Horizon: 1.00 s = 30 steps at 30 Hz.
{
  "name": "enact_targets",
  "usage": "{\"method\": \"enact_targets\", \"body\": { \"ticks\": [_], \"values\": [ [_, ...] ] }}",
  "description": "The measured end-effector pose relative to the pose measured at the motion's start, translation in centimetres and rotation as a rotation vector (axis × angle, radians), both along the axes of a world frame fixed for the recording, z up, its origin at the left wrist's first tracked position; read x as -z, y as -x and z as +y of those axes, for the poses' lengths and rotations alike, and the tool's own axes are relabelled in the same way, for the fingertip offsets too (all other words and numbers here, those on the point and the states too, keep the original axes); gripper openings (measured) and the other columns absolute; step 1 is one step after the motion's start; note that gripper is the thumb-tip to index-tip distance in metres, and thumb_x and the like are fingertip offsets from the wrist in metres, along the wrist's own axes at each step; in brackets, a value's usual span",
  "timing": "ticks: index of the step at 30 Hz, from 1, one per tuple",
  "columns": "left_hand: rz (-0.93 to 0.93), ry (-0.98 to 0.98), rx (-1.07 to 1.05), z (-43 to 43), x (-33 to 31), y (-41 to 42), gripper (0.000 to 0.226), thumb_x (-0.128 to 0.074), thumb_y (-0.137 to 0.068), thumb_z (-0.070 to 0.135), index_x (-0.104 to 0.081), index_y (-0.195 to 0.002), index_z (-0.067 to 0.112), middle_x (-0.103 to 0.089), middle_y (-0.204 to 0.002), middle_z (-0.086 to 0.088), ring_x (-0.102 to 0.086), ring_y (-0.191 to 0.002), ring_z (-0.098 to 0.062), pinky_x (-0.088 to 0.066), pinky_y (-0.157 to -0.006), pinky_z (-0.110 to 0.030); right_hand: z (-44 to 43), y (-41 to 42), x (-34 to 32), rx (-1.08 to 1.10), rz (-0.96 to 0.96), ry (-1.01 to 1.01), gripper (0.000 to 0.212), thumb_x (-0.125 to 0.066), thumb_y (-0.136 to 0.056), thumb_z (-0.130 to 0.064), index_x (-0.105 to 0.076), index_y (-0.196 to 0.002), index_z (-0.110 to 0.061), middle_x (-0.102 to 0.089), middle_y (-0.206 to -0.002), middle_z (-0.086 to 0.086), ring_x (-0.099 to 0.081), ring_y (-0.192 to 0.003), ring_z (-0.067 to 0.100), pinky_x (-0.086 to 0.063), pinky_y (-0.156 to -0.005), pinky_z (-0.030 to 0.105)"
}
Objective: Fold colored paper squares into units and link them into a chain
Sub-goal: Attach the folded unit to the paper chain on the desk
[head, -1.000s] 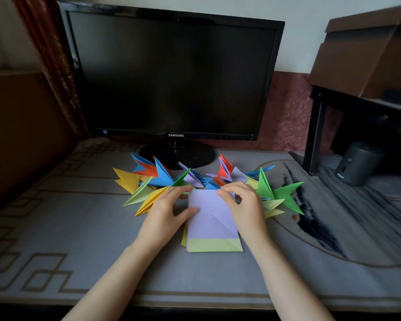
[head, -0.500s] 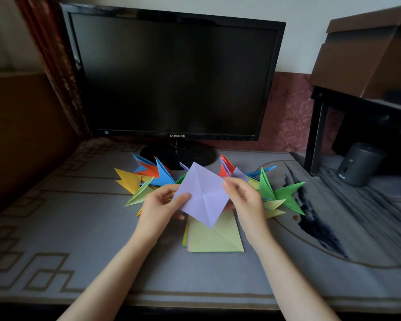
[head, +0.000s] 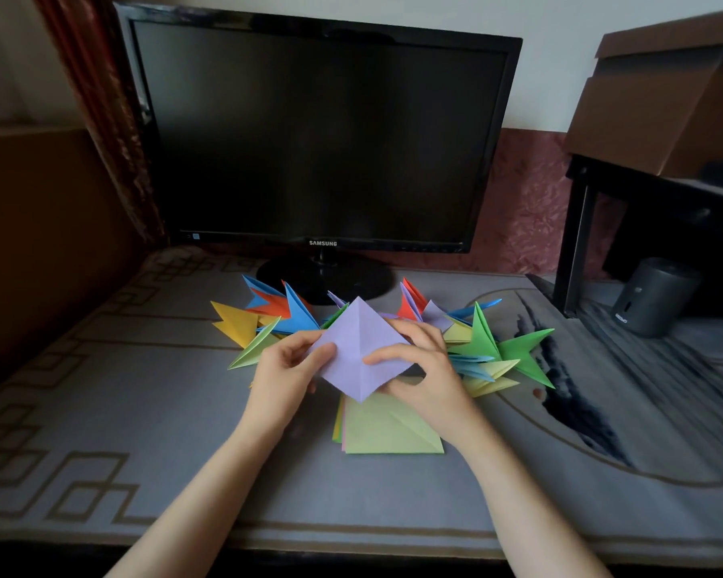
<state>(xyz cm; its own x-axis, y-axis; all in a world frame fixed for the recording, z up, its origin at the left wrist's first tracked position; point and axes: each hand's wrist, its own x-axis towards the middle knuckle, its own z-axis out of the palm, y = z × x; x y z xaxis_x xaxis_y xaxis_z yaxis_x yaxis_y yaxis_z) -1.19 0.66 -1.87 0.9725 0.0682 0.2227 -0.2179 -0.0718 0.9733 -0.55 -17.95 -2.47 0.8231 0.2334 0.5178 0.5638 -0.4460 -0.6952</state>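
Both hands hold the lilac square (head: 357,348) corner-up above the paper stack (head: 389,429): left hand (head: 284,377) pinching its left corner, right hand (head: 422,369) its right, center crease running near-far between the fingers.

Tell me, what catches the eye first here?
First comes the lilac paper square, pinched corner-down between the left hand and the right hand in the middle of the picture, above a stack of paper squares topped by a pale green sheet. Behind it, a spiky row of folded units in yellow, blue, orange and green spreads across the desk, in front of a large dark monitor.
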Motion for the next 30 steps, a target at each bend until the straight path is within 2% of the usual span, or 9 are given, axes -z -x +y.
{"method": "enact_targets", "body": {
  "ticks": [3, 5, 6, 8, 12, 14, 17, 22, 30],
  "values": [
    [0.011, 0.033, 0.051, -0.3, -0.4, 0.4, 0.016, -0.053, -0.095, 0.012, -0.068, -0.090, 0.017, -0.068, -0.069, 0.008, -0.057, -0.056, -0.005, -0.041, -0.047, -0.018, 0.2, 0.1, -0.4, 0.002, 0.119, -0.153, 0.009, -0.078, -0.070, -0.020, -0.071, -0.069, -0.026, -0.060, -0.088, -0.008, -0.050, -0.101, 0.008, -0.040, -0.088, 0.024],
    [0.047, 0.135, 0.104, -0.6, -0.8, 0.7, 0.022, -0.047, -0.097, 0.020, -0.067, -0.089, 0.014, -0.069, -0.074, 0.000, -0.066, -0.063, -0.012, -0.050, -0.051, -0.023, 0.2, 0.2, -0.5, 0.033, 0.138, -0.237, 0.033, -0.077, -0.072, -0.027, -0.053, -0.058, -0.010, -0.046, -0.074, 0.010, -0.044, -0.075, 0.012, -0.034, -0.069, 0.027],
    [0.062, 0.178, 0.141, -0.7, -1.0, 0.9, 0.026, -0.045, -0.096, 0.026, -0.068, -0.091, 0.013, -0.070, -0.078, -0.004, -0.068, -0.067, -0.015, -0.053, -0.054, -0.025, 0.2, 0.2, -0.4, 0.052, 0.145, -0.263, 0.041, -0.075, -0.073, -0.029, -0.046, -0.058, -0.005, -0.038, -0.069, 0.011, -0.037, -0.068, 0.011, -0.029, -0.064, 0.027],
    [0.069, 0.184, 0.191, -0.9, -1.1, 1.1, 0.030, -0.051, -0.087, 0.034, -0.067, -0.097, 0.010, -0.070, -0.086, -0.007, -0.071, -0.073, -0.020, -0.056, -0.059, -0.028, 0.3, 0.2, -0.5, 0.076, 0.168, -0.309, 0.036, -0.074, -0.075, -0.025, -0.047, -0.061, -0.004, -0.037, -0.062, 0.005, -0.035, -0.062, 0.012, -0.028, -0.060, 0.028],
    [0.022, 0.037, 0.141, -1.1, -0.9, 1.2, 0.020, -0.075, -0.073, 0.015, -0.068, -0.091, 0.018, -0.072, -0.082, 0.003, -0.069, -0.072, -0.010, -0.057, -0.058, -0.024, 0.5, 0.4, -0.7, 0.069, 0.230, -0.372, 0.014, -0.074, -0.073, -0.022, -0.061, -0.076, -0.017, -0.062, -0.069, 0.007, -0.057, -0.061, 0.021, -0.042, -0.062, 0.033],
    [0.017, 0.024, 0.126, -1.0, -0.8, 1.1, 0.019, -0.075, -0.076, 0.005, -0.068, -0.088, 0.018, -0.073, -0.078, 0.007, -0.069, -0.069, -0.008, -0.055, -0.058, -0.020, 0.6, 0.5, -0.8, 0.042, 0.255, -0.436, 0.021, -0.076, -0.076, -0.009, -0.058, -0.083, -0.017, -0.065, -0.074, 0.008, -0.058, -0.055, 0.018, -0.043, -0.060, 0.029],
    [0.016, 0.039, 0.118, -0.8, -0.6, 0.8, 0.017, -0.074, -0.076, 0.003, -0.069, -0.086, 0.016, -0.073, -0.078, 0.008, -0.068, -0.069, -0.010, -0.056, -0.061, -0.021, 0.6, 0.5, -1.0, 0.044, 0.285, -0.506, 0.029, -0.074, -0.077, -0.004, -0.056, -0.096, -0.018, -0.069, -0.077, 0.006, -0.059, -0.051, 0.020, -0.045, -0.055, 0.024],
    [0.003, 0.031, 0.096, -0.7, -0.5, 0.7, 0.016, -0.075, -0.076, 0.004, -0.070, -0.085, 0.017, -0.073, -0.078, 0.005, -0.067, -0.068, -0.014, -0.057, -0.062, -0.022, 0.5, 0.3, -0.9, 0.081, 0.299, -0.440, 0.009, -0.070, -0.081, -0.005, -0.064, -0.082, -0.012, -0.069, -0.064, -0.002, -0.060, -0.048, 0.017, -0.039, -0.047, 0.024],
    [0.003, 0.094, 0.079, -0.7, -0.7, 0.8, 0.018, -0.075, -0.076, 0.003, -0.070, -0.089, 0.015, -0.074, -0.079, 0.004, -0.068, -0.066, -0.012, -0.057, -0.063, -0.021, 0.6, 0.3, -1.0, 0.074, 0.340, -0.455, 0.009, -0.069, -0.082, -0.004, -0.063, -0.078, -0.009, -0.067, -0.059, -0.001, -0.060, -0.047, 0.016, -0.040, -0.045, 0.024]
  ]
}}
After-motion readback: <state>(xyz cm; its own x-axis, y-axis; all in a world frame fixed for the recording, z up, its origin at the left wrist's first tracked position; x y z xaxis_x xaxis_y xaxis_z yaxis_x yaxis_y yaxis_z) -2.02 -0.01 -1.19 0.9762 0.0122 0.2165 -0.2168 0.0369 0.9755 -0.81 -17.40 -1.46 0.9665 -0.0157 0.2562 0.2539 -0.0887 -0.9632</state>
